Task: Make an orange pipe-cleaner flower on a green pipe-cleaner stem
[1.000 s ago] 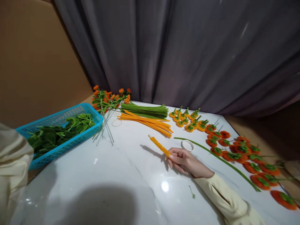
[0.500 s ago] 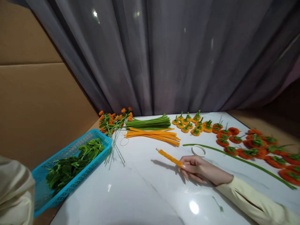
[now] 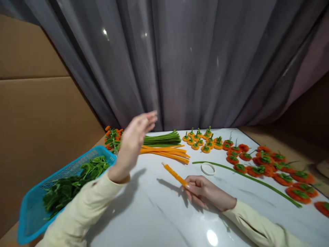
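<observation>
My right hand (image 3: 203,191) pinches the lower end of a thin stick wound with orange pipe cleaner (image 3: 173,174), its pale tip pointing up and left above the table. My left hand (image 3: 132,144) is raised with its fingers stretched out to the right, and nothing shows in it. Behind it lie a bundle of green pipe cleaners (image 3: 163,138) and a bundle of orange pipe cleaners (image 3: 167,153), each partly hidden by the hand. A white ring (image 3: 208,169), perhaps a tape roll, and a long green pipe cleaner (image 3: 246,174) lie beyond my right hand.
At left stands a blue basket (image 3: 27,211) of green leaf pieces (image 3: 64,192). Orange flowers on stems (image 3: 113,137) lie behind it. Small yellow-orange pieces with green tops (image 3: 205,148) and larger red-orange ones (image 3: 298,195) cover the table's right side. A grey curtain (image 3: 185,68) hangs behind.
My left arm has come in from the left edge, and the left hand is now raised over the table. The right hand keeps its hold on the wrapped stick. The view has shifted slightly.
</observation>
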A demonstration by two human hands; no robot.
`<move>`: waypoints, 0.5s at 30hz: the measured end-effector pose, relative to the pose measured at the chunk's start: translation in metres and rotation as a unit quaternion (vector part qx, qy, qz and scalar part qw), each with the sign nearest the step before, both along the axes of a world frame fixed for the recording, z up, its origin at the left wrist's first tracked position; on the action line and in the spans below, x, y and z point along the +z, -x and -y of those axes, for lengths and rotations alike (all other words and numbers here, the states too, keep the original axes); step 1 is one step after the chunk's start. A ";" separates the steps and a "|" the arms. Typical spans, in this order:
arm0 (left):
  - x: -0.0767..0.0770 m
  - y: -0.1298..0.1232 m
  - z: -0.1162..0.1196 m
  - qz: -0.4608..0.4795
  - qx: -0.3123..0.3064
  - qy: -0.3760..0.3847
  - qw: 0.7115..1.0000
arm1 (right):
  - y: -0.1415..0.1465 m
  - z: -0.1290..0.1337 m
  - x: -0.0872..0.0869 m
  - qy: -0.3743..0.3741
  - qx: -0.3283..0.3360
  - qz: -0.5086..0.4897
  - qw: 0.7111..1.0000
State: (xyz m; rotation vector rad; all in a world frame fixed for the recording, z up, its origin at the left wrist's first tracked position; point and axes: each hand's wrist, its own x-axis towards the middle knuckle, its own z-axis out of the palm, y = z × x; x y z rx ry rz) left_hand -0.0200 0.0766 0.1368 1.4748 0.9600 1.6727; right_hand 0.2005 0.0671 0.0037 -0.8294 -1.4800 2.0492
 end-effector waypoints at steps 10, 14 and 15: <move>-0.102 -0.048 0.005 0.090 -0.139 0.186 0.968 | 0.011 0.006 -0.012 -0.018 -0.041 -0.039 0.998; -0.097 -0.054 -0.001 0.170 -0.133 0.206 0.954 | 0.015 0.009 -0.010 -0.014 -0.062 -0.048 0.997; -0.096 -0.055 -0.002 0.176 -0.141 0.217 0.950 | 0.016 0.009 -0.009 -0.014 -0.067 -0.048 0.997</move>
